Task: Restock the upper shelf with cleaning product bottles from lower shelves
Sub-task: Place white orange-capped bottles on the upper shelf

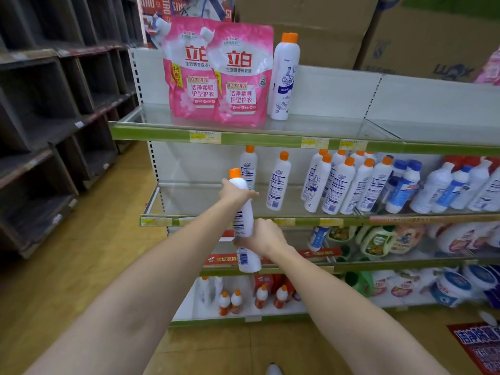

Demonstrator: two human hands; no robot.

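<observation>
A white cleaner bottle with an orange cap is held tilted in front of the shelves. My left hand grips it just below the cap. My right hand grips its lower half, and the barcoded base sticks out beneath. On the upper shelf one matching bottle stands upright beside two pink detergent pouches. The second shelf holds two single bottles and a packed group of the same orange-capped bottles.
Blue-capped white bottles fill the second shelf's right side. Lower shelves hold green jugs and small orange bottles. Cardboard boxes sit on top. Dark wooden racks line the left, across a wooden floor.
</observation>
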